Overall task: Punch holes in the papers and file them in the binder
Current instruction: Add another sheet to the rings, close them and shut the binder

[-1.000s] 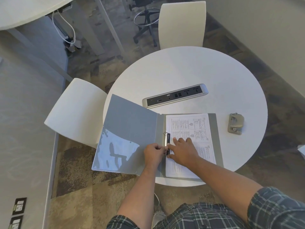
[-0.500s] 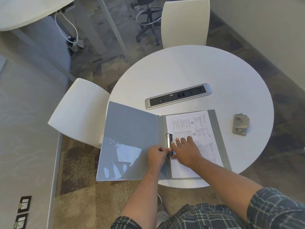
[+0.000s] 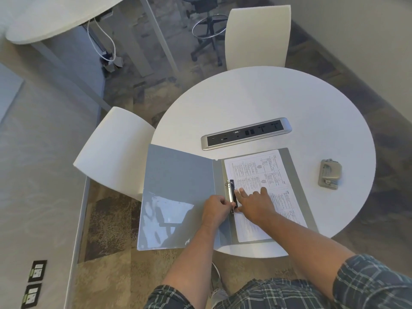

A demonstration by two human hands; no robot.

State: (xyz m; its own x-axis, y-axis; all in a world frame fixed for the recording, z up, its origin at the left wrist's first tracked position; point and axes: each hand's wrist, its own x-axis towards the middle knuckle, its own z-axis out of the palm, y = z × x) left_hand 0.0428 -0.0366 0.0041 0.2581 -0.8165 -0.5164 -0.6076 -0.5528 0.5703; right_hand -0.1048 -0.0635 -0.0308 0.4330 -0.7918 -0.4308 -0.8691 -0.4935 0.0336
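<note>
Pressing flat on the papers (image 3: 267,188) just right of the ring clip (image 3: 232,192), the right hand (image 3: 256,205) has crept closer while the left hand (image 3: 217,208) stays pinched on it inside the open binder (image 3: 178,186), suggesting the filing is nearly finished.

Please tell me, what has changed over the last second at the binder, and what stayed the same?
Very little changed. The left hand and right hand stay at the ring clip of the open binder. The paper is still in it, and the hole punch stays untouched. Mainly the camera shifted.
</note>
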